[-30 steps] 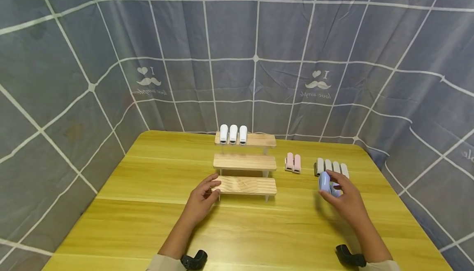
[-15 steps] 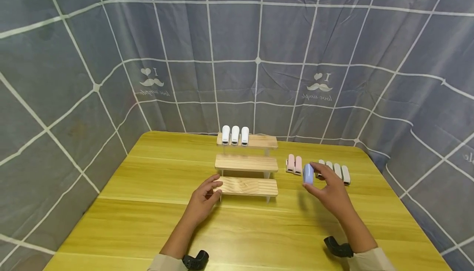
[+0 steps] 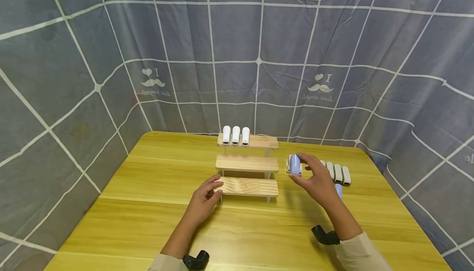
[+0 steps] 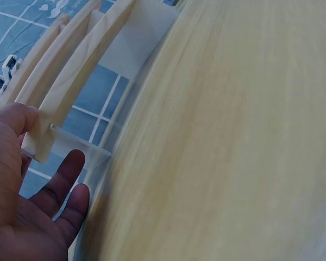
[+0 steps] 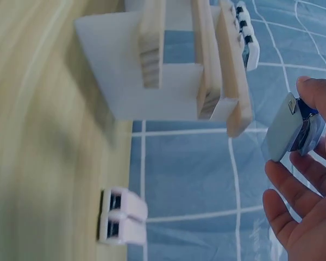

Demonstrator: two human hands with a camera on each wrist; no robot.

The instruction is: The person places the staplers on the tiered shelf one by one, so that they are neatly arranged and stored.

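A blue mini stapler [image 3: 295,164] is pinched between the thumb and fingers of my right hand [image 3: 317,183], held above the table. The right wrist view shows its pale flat base [image 5: 284,128] turned towards the camera. My left hand [image 3: 201,202] grips the left end of the lowest step of a three-tier wooden display stand [image 3: 248,186]; in the left wrist view the thumb [image 4: 19,115] lies on that end and two fingers are spread below. Three white staplers [image 3: 235,135] stand side by side on the top step. Two pink staplers [image 5: 125,216] are on the table, mostly covered in the head view.
Several off-white staplers [image 3: 338,174] stand in a row at the table's right, partly behind my right hand. Another blue stapler [image 3: 338,190] shows beside the right wrist. A grey checked curtain [image 3: 237,77] surrounds the wooden table [image 3: 148,205] at the back and sides.
My right hand has lifted the blue stapler and carried it left from the right-hand group, past the off-white staplers to over the pink ones. The left hand stays on the stand.
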